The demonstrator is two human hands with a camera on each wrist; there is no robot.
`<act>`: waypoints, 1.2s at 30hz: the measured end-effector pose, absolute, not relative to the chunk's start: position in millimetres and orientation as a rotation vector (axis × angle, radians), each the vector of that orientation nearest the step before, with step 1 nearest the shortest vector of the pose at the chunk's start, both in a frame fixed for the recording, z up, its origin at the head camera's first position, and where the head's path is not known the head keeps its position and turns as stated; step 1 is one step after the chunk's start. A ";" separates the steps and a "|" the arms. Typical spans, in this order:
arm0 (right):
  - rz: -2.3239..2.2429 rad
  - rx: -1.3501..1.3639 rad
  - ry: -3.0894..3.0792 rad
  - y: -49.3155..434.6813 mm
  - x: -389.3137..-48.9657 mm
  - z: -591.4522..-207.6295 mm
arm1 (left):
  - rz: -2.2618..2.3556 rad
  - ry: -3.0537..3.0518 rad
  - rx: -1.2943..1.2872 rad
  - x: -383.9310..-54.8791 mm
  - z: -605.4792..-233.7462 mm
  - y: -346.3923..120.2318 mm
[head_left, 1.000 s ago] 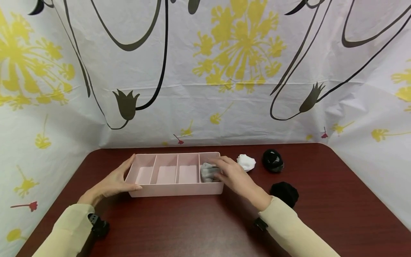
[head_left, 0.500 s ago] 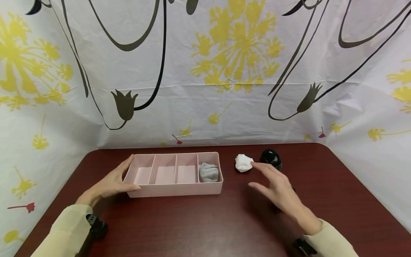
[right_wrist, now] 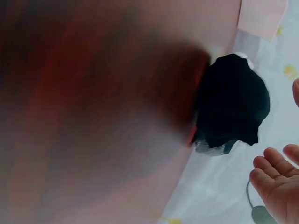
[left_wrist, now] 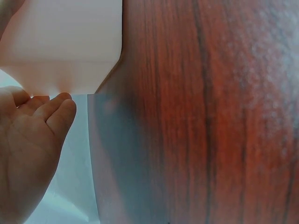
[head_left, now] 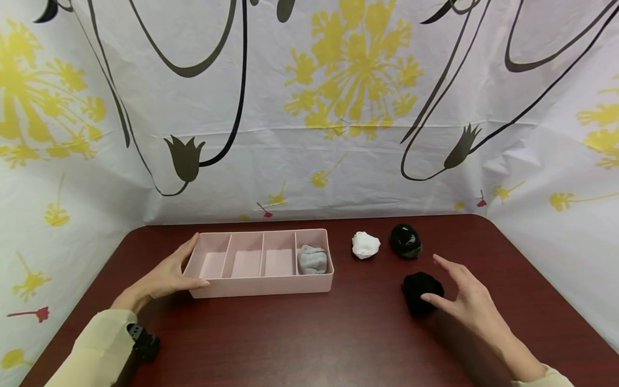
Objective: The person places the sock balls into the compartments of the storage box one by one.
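Observation:
A pale pink box (head_left: 261,286) with a row of compartments lies on the dark red table. My left hand (head_left: 162,279) holds its left end, thumb on the front wall and fingers at the back corner. In the left wrist view, fingertips (left_wrist: 60,105) touch the box's end wall. Inside the rightmost compartment sits a balled-up grey cloth (head_left: 312,260). My right hand (head_left: 471,303) is beside a matte black cloth bundle (head_left: 418,290), thumb and fingers spread apart, its thumb overlapping the bundle in the head view. The right wrist view shows this black bundle (right_wrist: 233,102) apart from the fingers.
Behind the black bundle are a crumpled white cloth ball (head_left: 365,245) and a glossy black rounded bundle (head_left: 405,241). A patterned white sheet (head_left: 271,172) hangs around the back and sides of the wood-grain table (head_left: 300,338).
My right hand has left the grey cloth in the rightmost compartment and moved right, past the white ball, to the matte black bundle. The left hand stays on the box.

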State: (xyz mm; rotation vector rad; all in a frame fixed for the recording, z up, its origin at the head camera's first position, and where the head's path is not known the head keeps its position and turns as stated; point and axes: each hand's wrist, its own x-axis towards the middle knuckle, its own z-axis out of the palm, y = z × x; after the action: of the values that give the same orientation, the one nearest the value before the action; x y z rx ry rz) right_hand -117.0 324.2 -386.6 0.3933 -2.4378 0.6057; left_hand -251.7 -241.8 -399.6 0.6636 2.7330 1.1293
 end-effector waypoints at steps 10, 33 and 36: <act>0.586 0.333 -2.626 331.0 -118.4 -395.2 | 1.129 2.738 0.654 -252.7 -400.4 -242.6; 0.563 0.436 -2.710 332.0 -124.0 -406.0 | 1.128 2.732 0.646 -253.2 -399.8 -242.2; 0.560 0.456 -2.697 331.9 -124.5 -407.1 | 1.130 2.734 0.647 -253.0 -400.1 -242.5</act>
State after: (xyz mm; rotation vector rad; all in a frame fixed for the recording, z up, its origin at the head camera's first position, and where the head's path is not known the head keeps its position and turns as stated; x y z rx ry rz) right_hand -124.5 331.9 -407.1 0.4557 -2.6969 0.5597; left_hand -253.0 -242.5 -400.1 0.6468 2.7338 1.1297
